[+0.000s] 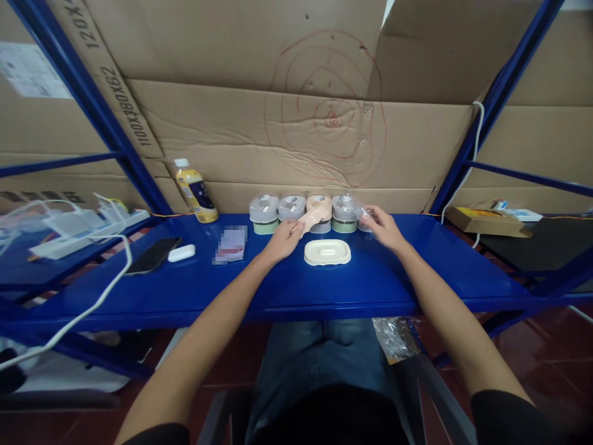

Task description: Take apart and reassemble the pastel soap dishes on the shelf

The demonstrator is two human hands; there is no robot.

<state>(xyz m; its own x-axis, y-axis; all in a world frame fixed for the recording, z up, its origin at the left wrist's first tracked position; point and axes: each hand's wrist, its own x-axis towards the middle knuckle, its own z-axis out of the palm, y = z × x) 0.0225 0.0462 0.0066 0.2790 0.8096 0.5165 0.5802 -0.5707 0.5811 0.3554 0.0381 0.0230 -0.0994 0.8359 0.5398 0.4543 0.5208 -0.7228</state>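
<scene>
My left hand [281, 242] is shut on a peach plastic piece [312, 219], which is long and slants up to the right. My right hand [384, 227] pinches a scrap of clear plastic film [364, 216] beside the last container. Several stacked round plastic containers [291, 207] stand in a row between my hands, with grey or peach lids over green or grey bases. A cream oval soap dish [327, 252] lies just in front of the row, between my hands and touching neither.
All this stands on a blue steel shelf [430, 266]. To the left lie a white power strip [88, 235] with cables, a black phone [152, 255], a white earbud case [181, 253], a blurred flat packet [230, 243] and a yellow-labelled bottle [196, 191]. Cardboard sheets [241, 136] back the shelf.
</scene>
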